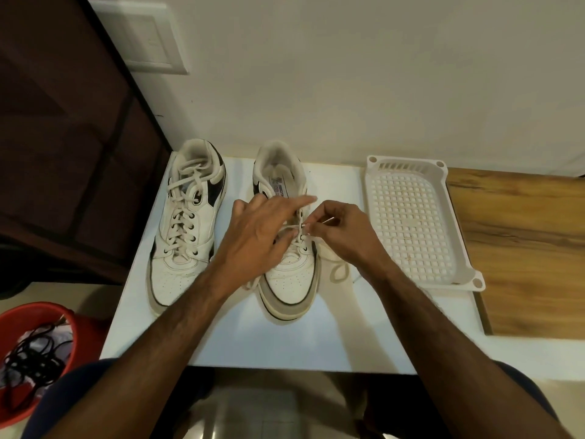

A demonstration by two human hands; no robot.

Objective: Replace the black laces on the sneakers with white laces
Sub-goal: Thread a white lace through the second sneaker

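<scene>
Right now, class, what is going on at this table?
A person is relacing a pair of sneakers. The left sneaker is already fully laced in white. On the right sneaker, the right hand pinches the white lace tip near an eyelet, while the left hand rests over the shoe. Removed black laces lie in a red tub; a white plastic tray sits alongside.

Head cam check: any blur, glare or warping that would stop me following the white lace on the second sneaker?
Head view: the left hand is motion-blurred at its fingers and hides part of the right sneaker; the lace tip pinched by the right hand stays fairly readable; wide-angle warping bends the white tray and board edges; soft sheen on the white board, no harsh glare.
</scene>
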